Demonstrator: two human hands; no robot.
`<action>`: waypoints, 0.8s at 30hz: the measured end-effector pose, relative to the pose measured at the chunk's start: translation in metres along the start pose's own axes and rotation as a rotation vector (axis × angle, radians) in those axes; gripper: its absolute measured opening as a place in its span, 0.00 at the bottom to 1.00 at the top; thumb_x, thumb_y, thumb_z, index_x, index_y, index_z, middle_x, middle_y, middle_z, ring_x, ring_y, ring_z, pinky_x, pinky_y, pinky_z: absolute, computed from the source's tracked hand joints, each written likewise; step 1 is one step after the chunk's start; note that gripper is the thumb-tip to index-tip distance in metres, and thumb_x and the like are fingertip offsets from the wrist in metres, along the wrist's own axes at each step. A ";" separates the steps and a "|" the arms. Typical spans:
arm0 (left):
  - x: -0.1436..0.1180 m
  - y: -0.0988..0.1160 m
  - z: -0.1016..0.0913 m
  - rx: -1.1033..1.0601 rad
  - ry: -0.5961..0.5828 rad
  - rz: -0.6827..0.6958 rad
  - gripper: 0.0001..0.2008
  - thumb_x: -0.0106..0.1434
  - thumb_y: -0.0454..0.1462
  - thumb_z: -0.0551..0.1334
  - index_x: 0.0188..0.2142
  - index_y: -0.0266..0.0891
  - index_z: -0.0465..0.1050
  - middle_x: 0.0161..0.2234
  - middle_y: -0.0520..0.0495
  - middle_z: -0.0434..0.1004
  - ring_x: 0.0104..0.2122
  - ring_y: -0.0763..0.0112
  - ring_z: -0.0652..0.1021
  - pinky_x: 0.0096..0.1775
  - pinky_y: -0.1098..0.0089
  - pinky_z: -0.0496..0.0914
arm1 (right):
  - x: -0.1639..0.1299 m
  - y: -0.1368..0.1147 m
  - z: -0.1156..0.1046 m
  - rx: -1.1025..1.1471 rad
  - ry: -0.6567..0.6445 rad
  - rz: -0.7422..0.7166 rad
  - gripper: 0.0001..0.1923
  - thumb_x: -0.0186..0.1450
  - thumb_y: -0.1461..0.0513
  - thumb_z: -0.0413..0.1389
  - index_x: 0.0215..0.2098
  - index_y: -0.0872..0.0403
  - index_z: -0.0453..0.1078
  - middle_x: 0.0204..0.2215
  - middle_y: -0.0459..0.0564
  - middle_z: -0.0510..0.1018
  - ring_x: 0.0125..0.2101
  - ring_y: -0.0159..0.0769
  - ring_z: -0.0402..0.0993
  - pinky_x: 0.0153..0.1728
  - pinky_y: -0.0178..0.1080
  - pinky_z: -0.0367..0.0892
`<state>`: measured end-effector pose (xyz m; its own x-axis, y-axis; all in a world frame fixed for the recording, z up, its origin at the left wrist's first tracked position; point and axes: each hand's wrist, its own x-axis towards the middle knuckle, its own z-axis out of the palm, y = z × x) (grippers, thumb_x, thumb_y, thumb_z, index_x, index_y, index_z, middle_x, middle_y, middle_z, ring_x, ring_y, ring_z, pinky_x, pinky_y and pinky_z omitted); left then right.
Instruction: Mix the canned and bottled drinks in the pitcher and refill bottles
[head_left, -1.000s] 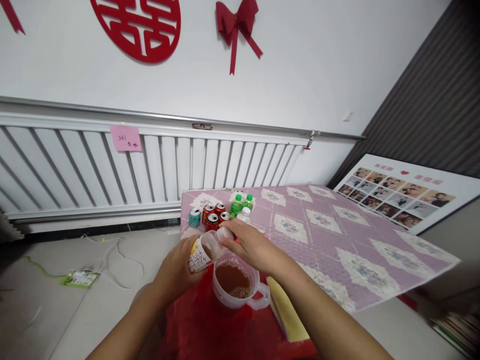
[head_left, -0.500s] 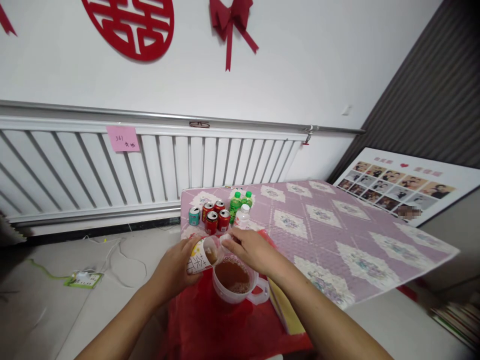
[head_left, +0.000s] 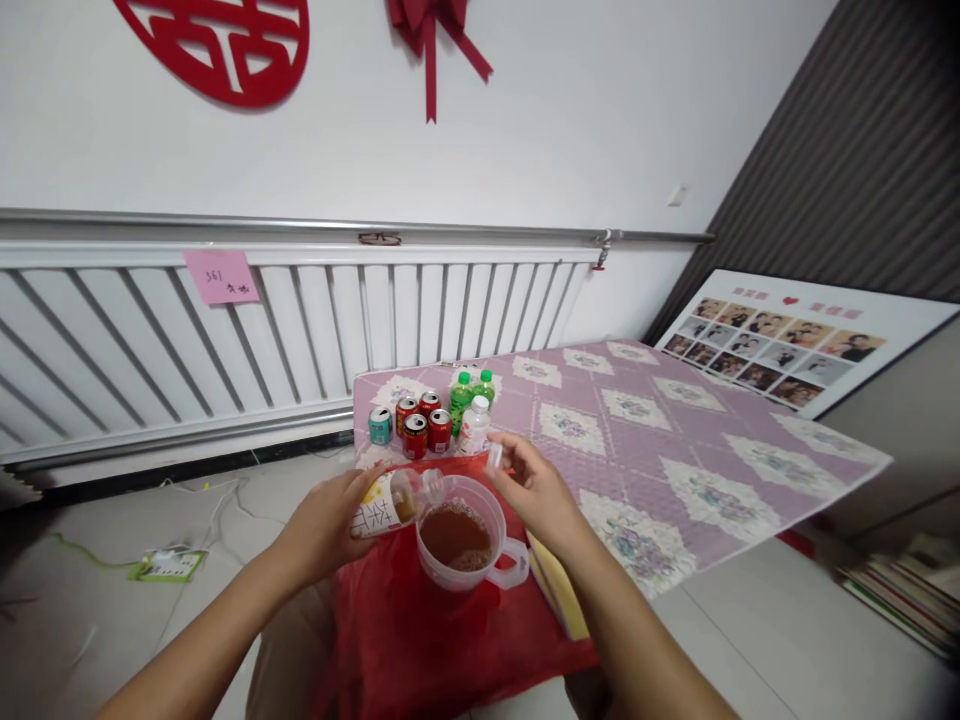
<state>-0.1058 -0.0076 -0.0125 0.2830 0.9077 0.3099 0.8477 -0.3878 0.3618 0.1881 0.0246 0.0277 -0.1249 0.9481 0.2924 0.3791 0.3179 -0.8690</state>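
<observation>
Left hand [head_left: 330, 520] clamped on bottle [head_left: 386, 503] — tipped at jug [head_left: 459, 535] rim on red cloth [head_left: 420, 640] | right hand [head_left: 534, 485] pinches cap [head_left: 495, 456] | advice — hold neck over brown drink, tilt slowly

Drinks counted on the quilted table

Three red cans [head_left: 422, 419], one teal can [head_left: 380, 426], two green bottles [head_left: 471, 389], one clear bottle [head_left: 475, 426], one tilted tea bottle [head_left: 386, 503], one plastic jug [head_left: 459, 535].
</observation>
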 end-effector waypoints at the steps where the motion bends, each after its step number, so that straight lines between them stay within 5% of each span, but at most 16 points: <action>1: 0.001 0.000 -0.004 0.056 -0.059 0.015 0.35 0.55 0.42 0.69 0.62 0.46 0.63 0.51 0.41 0.77 0.47 0.51 0.79 0.47 0.60 0.71 | -0.006 0.009 0.005 0.041 0.062 0.033 0.22 0.62 0.54 0.58 0.52 0.50 0.68 0.32 0.45 0.72 0.31 0.36 0.70 0.35 0.40 0.69; 5: 0.009 0.004 -0.020 0.239 -0.210 0.056 0.37 0.57 0.39 0.66 0.65 0.46 0.57 0.56 0.40 0.74 0.50 0.50 0.77 0.50 0.56 0.69 | -0.030 0.047 0.027 0.095 0.237 0.131 0.23 0.61 0.52 0.57 0.51 0.53 0.69 0.34 0.49 0.76 0.33 0.39 0.73 0.35 0.41 0.70; 9: 0.016 0.008 -0.030 0.326 -0.262 0.086 0.35 0.57 0.37 0.65 0.63 0.46 0.59 0.58 0.40 0.72 0.54 0.50 0.75 0.52 0.55 0.67 | -0.044 0.068 0.037 0.022 0.262 0.120 0.23 0.62 0.52 0.57 0.53 0.53 0.69 0.44 0.54 0.78 0.42 0.44 0.75 0.43 0.45 0.71; 13: 0.020 0.010 -0.034 0.379 -0.278 0.126 0.35 0.57 0.36 0.65 0.63 0.47 0.59 0.58 0.40 0.71 0.56 0.52 0.73 0.51 0.55 0.65 | -0.046 0.071 0.036 -0.059 0.265 0.051 0.21 0.63 0.54 0.56 0.52 0.53 0.69 0.49 0.57 0.78 0.48 0.47 0.74 0.50 0.50 0.69; 24: 0.029 0.023 -0.047 0.475 -0.300 0.200 0.33 0.57 0.36 0.66 0.62 0.47 0.60 0.57 0.42 0.72 0.53 0.54 0.74 0.50 0.57 0.64 | -0.049 0.074 0.038 -0.046 0.269 0.059 0.23 0.64 0.54 0.55 0.54 0.53 0.66 0.51 0.59 0.76 0.49 0.48 0.74 0.46 0.49 0.72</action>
<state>-0.0998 0.0020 0.0461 0.5138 0.8568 0.0447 0.8531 -0.5046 -0.1328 0.1874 0.0022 -0.0665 0.1447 0.9284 0.3423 0.4201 0.2556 -0.8707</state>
